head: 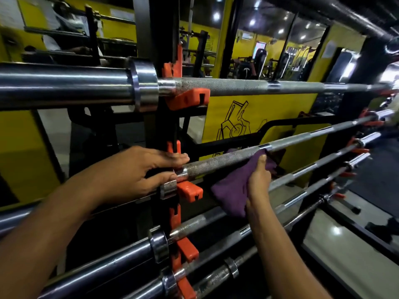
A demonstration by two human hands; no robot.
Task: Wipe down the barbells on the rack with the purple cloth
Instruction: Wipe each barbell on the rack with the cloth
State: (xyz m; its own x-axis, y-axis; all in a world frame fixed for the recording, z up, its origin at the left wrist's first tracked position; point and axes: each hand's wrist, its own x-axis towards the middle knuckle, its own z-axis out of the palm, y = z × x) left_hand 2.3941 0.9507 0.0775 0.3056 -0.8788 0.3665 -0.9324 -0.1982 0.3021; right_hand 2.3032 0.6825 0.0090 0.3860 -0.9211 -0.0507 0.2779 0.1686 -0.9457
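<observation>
Left hand (138,169): curled round second barbell (226,159) at its collar, beside orange hook (190,190).
Right hand (258,180): grips purple cloth (233,188), pressed under shaft.
Bar axis: runs rightward and away; right hand nearer unwiped length.
Rack (164,130): more bars above, below.

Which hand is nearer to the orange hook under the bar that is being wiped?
Left. The left hand grips the bar right at the orange hook, fingers just above it. The right hand holds the purple cloth against the bar, farther along the shaft.
</observation>
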